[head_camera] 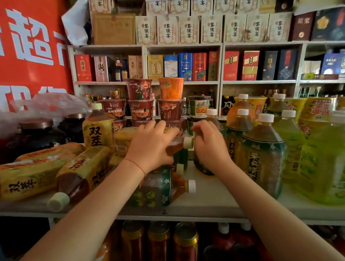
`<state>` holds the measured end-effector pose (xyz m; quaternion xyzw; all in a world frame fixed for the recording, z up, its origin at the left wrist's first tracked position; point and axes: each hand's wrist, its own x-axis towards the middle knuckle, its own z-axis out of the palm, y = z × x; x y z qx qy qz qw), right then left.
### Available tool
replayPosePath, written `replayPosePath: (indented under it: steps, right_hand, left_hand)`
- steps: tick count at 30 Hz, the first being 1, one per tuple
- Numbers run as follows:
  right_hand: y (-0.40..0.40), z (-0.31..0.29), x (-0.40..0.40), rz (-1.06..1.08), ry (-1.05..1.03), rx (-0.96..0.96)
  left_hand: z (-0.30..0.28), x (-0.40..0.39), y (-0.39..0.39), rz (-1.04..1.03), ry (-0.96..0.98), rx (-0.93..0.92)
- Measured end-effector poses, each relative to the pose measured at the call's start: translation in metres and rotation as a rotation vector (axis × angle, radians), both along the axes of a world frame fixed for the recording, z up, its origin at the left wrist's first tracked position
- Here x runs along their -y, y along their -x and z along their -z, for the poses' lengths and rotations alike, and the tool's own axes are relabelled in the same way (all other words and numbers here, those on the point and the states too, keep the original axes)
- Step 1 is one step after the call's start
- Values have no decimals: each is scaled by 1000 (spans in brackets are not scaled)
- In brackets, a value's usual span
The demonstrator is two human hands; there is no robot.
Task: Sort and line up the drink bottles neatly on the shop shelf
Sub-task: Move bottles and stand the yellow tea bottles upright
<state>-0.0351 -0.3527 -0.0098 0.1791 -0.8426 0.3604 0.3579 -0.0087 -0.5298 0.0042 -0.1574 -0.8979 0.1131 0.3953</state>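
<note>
My left hand point(151, 145) grips a green-label tea bottle point(176, 146) lying on its side in mid-shelf, its white cap pointing right. My right hand point(207, 143) is closed on an upright dark-green-label bottle point(203, 166) just to the right. Another green-label bottle point(161, 188) lies on its side below my left wrist. Yellow-label tea bottles point(29, 179) lie in a heap at the left, and one yellow-label bottle point(98, 131) stands upright behind them. Upright dark-green bottles point(262, 155) and light-green bottles point(331, 161) stand at the right on the white shelf point(212, 200).
Stacked instant-noodle cups point(142, 108) stand behind the hands. Dark jars point(36, 134) and a plastic bag sit at back left by a red banner. Boxed goods fill the back shelves point(184, 67). Cans and red bottles point(160, 246) stand on the lower shelf.
</note>
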Motion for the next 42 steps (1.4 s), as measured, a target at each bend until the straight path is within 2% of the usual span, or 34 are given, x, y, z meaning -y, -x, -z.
replayPosePath:
  steps: [2,3,6,8,10,13,19,22,25,28,31,36,42]
  right_hand:
    - [-4,-2,2,-202,248,232]
    - [-4,-2,2,-289,287,288]
    - [-6,0,4,-617,243,401]
    - [-8,-4,6,-701,209,363]
    - [-13,-14,7,-704,245,278]
    - [-23,-31,-2,-669,301,158]
    - [-46,-38,-38,-388,115,26]
    - [-48,-33,-57,-214,-100,62]
    - [-46,-21,-66,80,-454,-10]
    - [-46,-10,-70,344,-686,-56]
    - [-47,-8,-76,438,-776,-91]
    - [-47,-5,-79,463,-824,-110]
    - [-47,-4,-87,469,-857,-124]
  left_hand:
    - [-1,7,-1,147,-109,-138]
    - [-3,9,-2,220,-196,-202]
    - [-17,8,-8,396,-501,-229]
    - [-27,3,-15,550,-746,-194]
    - [-36,-6,-25,690,-980,-109]
    - [-43,-28,-36,769,-1124,-51]
    - [-31,-69,-28,812,-1491,92]
    - [-15,-93,-19,707,-1523,103]
    - [0,-114,-13,565,-1492,98]
    - [12,-130,-8,536,-1436,105]
    - [11,-139,-9,469,-1330,135]
    - [8,-128,-10,390,-1115,410]
    - [12,-135,-14,396,-1132,380]
